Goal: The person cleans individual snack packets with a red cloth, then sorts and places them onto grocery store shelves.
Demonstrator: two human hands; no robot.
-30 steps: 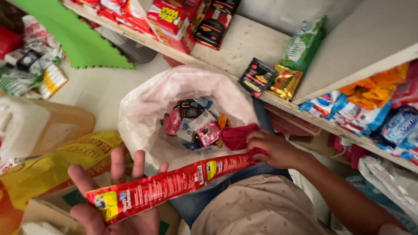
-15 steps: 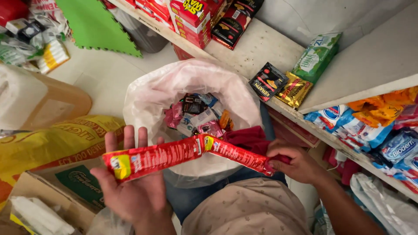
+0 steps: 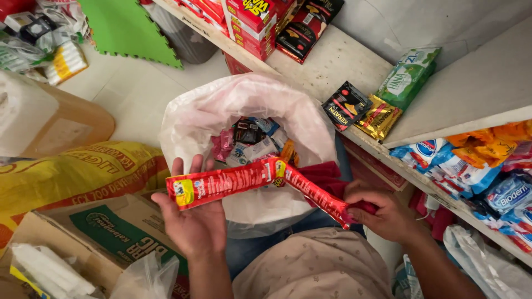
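Observation:
A long strip of joined red sachets bends in the middle above a white plastic bag. My left hand, palm up with fingers spread, supports the strip's left half with the yellow patch. My right hand pinches the strip's right end, low by my knee. The bag stands open on the floor between my legs, holding several small packets in pink, black and white. A dark red cloth shows behind the strip.
A white shelf runs along the right with red boxes, black and gold sachets and a green pack. Blue and orange packets fill the lower shelf. A yellow sack, cardboard box and green foam mat lie left.
The strip, held flat a second ago, has folded at its middle. My left hand rose and moved right with its half while my right hand drew its end down and right.

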